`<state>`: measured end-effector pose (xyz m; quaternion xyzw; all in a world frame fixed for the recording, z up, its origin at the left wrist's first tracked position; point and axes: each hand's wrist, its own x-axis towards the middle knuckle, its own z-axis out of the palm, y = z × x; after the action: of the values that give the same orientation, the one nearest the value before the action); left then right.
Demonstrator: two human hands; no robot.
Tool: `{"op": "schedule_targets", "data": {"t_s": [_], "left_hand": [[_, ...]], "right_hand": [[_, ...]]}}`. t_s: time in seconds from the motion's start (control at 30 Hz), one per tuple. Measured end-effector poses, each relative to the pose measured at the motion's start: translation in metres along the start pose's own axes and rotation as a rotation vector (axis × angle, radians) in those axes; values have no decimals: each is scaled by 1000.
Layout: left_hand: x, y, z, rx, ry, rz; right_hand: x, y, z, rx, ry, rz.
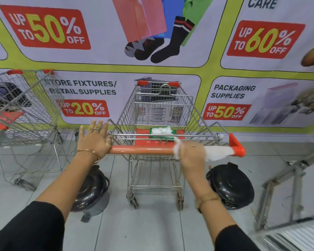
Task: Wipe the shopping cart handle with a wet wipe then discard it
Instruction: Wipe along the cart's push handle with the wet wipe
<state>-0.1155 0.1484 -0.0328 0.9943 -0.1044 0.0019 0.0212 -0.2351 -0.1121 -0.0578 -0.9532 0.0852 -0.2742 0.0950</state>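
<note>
A metal shopping cart (161, 109) stands in front of me with an orange handle (143, 149) across its near end. My right hand (190, 154) is shut on a white wet wipe (216, 152), which lies draped over the right part of the handle next to the red end cap (237, 147). My left hand (94, 137) rests flat on the handle's left end, fingers spread and holding nothing. A green pack of wipes (162, 132) lies on the cart's red child seat, a white wipe sticking out of it.
Two black-lidded pedal bins stand on the tiled floor, one at the left (91, 191) and one at the right (231, 185) of the cart. A second cart (24, 109) is at the left, a metal frame (286, 178) at the right. A sale banner covers the wall behind.
</note>
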Motion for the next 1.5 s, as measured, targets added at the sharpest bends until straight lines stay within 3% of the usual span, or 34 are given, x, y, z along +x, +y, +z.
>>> {"op": "schedule_targets", "data": {"t_s": [0.1, 0.2, 0.3, 0.43, 0.57, 0.67, 0.73, 0.87, 1.0, 1.07, 1.2, 1.33, 1.43, 1.5], "left_hand": [[-3, 3, -2, -1, -5, 7], [-5, 7, -2, 9, -3, 12], [-6, 9, -3, -4, 0, 12], [-7, 9, -1, -8, 12, 17], [-7, 5, -2, -14, 15, -19], [-7, 4, -3, -45, 11, -33], [-8, 7, -3, -45, 25, -26], [-11, 10, -2, -24, 43, 0], [-8, 6, -1, -33, 30, 9], [-7, 2, -1, -27, 28, 10], [-6, -3, 0, -21, 19, 13], [-7, 0, -2, -28, 16, 22], [-8, 2, -3, -21, 14, 18], [-9, 3, -2, -16, 21, 11]], "right_hand": [[-3, 51, -16, -24, 59, 212], [-1, 41, -7, 22, 144, 368], [1, -6, 6, 57, 54, 296], [-2, -79, 18, 225, -111, 66], [-3, -62, 12, 107, -108, -63], [-2, 2, -3, 154, -83, 192], [-4, 35, -6, 112, 26, 286], [1, 21, 0, 150, 158, 400], [-2, -64, 20, 192, -32, 222], [-3, -85, 25, 259, -18, 135], [-12, -40, 8, 208, 87, -27], [-13, 37, -11, 184, 120, 214], [-9, 29, -2, 158, 165, 374], [-6, -2, 8, 162, 103, 385]]}}
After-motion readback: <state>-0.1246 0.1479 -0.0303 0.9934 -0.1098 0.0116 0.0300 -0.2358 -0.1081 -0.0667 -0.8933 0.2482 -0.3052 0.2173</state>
